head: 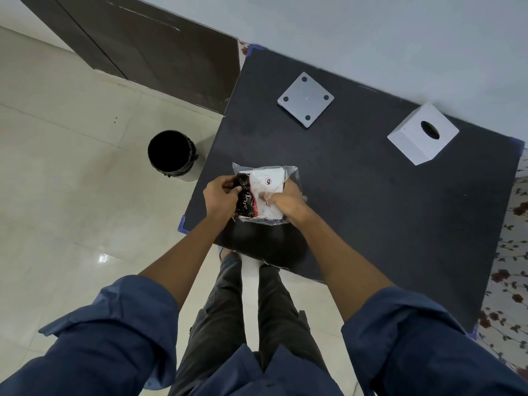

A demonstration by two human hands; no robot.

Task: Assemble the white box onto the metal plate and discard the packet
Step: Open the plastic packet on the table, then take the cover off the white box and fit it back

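Note:
A clear plastic packet (268, 181) with a black-and-red printed label and something white inside lies near the front left of the dark table (371, 210). My left hand (221, 198) grips the packet's labelled left side. My right hand (285, 202) pinches the packet at its right side. A square grey metal plate (305, 99) with a hole at each corner lies flat at the back of the table. A white box (423, 133) with an oval hole on top stands at the back right. Both are apart from my hands.
A black-lined bin (173, 154) stands on the tiled floor just left of the table. A dark door (148, 50) is at the back left, a pale wall (371, 32) behind the table, and a floral cloth (511, 267) along the right edge. My legs stand at the table's front.

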